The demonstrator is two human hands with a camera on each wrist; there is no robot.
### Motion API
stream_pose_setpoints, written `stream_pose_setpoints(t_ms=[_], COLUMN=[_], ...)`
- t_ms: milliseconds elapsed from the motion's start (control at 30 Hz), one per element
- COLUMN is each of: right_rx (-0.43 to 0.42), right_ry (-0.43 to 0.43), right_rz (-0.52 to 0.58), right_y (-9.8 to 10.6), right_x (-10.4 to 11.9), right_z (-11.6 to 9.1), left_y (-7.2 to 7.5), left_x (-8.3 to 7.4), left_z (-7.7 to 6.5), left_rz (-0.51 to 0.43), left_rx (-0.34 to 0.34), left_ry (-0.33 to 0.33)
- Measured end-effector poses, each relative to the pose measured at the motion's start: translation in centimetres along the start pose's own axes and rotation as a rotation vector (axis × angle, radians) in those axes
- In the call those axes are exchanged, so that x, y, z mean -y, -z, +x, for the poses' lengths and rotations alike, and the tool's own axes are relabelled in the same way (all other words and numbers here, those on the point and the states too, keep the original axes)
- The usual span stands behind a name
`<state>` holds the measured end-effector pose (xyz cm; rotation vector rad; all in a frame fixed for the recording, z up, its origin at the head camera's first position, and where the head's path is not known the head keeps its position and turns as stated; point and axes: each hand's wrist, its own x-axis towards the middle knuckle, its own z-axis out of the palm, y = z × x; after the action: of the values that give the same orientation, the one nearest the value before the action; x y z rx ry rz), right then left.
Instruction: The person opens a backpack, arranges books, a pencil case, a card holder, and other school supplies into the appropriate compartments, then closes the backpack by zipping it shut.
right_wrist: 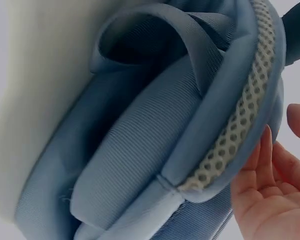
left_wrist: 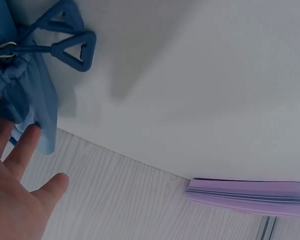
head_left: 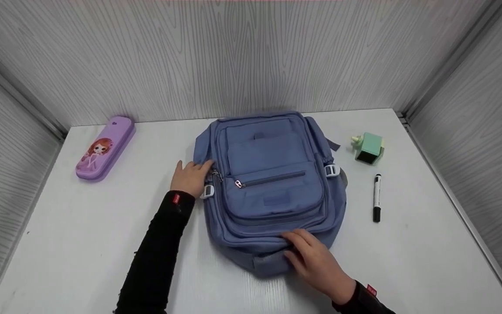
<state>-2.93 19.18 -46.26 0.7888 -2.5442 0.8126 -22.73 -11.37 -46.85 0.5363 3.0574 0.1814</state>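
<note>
A blue backpack [head_left: 273, 152] lies front side up on a white table, its bottom end with a padded strap [right_wrist: 240, 110] nearer me. At the bag's left side, my left hand [head_left: 190, 178] touches the fabric close to the zipper pulls, its fingers spread; in the left wrist view its thumb is cut off by the frame. Two cord zipper pulls [left_wrist: 72, 50] hang there. My right hand [head_left: 316, 264] touches the near end of the bag. Its thumb stands apart from the fingers, which lie along the bag's edge in the right wrist view.
A purple pencil case [head_left: 105, 148] with a cartoon girl lies at the back left. On the right are a small green box-shaped object [head_left: 368, 147] and a black-and-white marker [head_left: 377, 198]. Grey wood-grain panels [head_left: 251, 56] stand behind and beside the table.
</note>
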Motion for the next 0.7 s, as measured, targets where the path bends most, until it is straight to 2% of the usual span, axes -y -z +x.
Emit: stream_pose_setpoints(t_ms=[200, 400, 600, 700], right_rx=[-0.045, -0.117, -0.123, -0.117], right_ry=[-0.014, -0.027, -0.129, -0.191], right_rz=[0.015, 0.043, 0.051, 0.036], right_y=[0.3, 0.7, 1.1, 1.3], right_x=[-1.7, -4.8, -7.4, -8.3], right_z=[0.0, 0.2, 0.7, 0.9], left_y=[0.3, -0.4, -1.2, -1.4], left_x=[0.9, 1.0, 0.0, -0.8], left_z=[-2.2, -5.0, -7.6, -8.8], left_rz=[-0.015, -0.027, 0.002, 0.015], left_rx=[-0.061, -0.177, -0.23, -0.248], left_ry=[-0.009, -0.042, -0.027, -0.043])
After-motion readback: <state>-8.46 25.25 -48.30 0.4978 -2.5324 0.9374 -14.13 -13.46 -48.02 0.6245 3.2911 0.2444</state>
